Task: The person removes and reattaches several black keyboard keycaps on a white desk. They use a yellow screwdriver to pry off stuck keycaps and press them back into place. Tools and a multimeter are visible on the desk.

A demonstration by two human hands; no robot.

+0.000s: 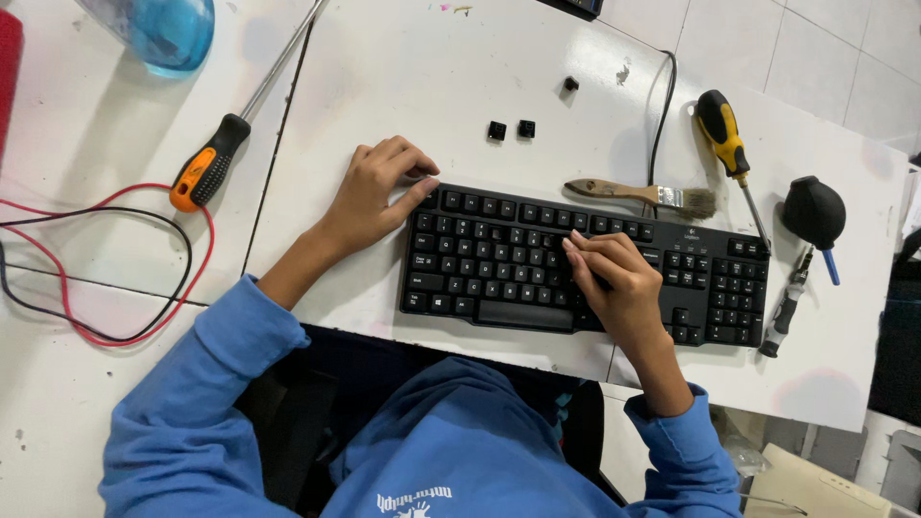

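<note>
Landmark: the black plastic full-size keyboard [585, 273] lies flat on the white table [403, 86], just beyond the person's blue-sleeved arms.
Right hand [619, 278]: rests on the keyboard's middle, fingers curled narrow and pinching at one key; whether the key is free I cannot tell.
Left hand [374, 192]: clamps the keyboard's upper left corner, thumb on the top edge, holding nothing else.
Done so far: two loose square black keycaps [511, 129] lie beyond the keyboard's top edge, and a third small black piece [571, 83] farther out.
Left to do: nearly all keys sit in place, so I judge the work barely begun.
Just behind the keyboard: a wooden-handled bristle brush [638, 195].
Right of the keyboard: a yellow-and-black screwdriver [729, 153] and a black rubber air blower [814, 213].
Far left of it: an orange-handled screwdriver [206, 163], red and black wires [106, 331].
</note>
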